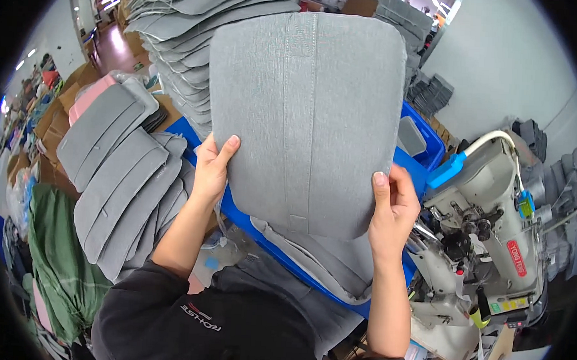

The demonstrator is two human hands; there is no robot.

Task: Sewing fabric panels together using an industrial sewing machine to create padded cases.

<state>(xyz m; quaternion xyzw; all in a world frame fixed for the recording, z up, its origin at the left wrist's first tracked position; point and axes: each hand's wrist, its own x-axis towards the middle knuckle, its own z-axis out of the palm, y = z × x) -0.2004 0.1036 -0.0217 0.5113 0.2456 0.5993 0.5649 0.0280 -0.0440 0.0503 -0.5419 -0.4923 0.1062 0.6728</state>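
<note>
A grey fabric cushion cover [343, 118] is held up in front of me, roughly square with rounded corners. Two stitched seams run down its middle and mark off a band with a small stitched square near the top. My left hand [213, 167] grips its left edge, thumb on the near face and fingers behind. On the opposite edge, a little lower, my right hand [393, 207] pinches it the same way. Beneath the cover, more folded grey fabric pieces [317, 258] lie on a blue table [270, 238], partly hidden by the cover.
A tall stack of grey pieces [184, 53] rises behind the cover's left side. More grey panels [118, 179] are piled at my left, beside a green cloth bundle [59, 260]. An industrial sewing machine [493, 221] stands close on the right, with a blue bin [437, 138] behind.
</note>
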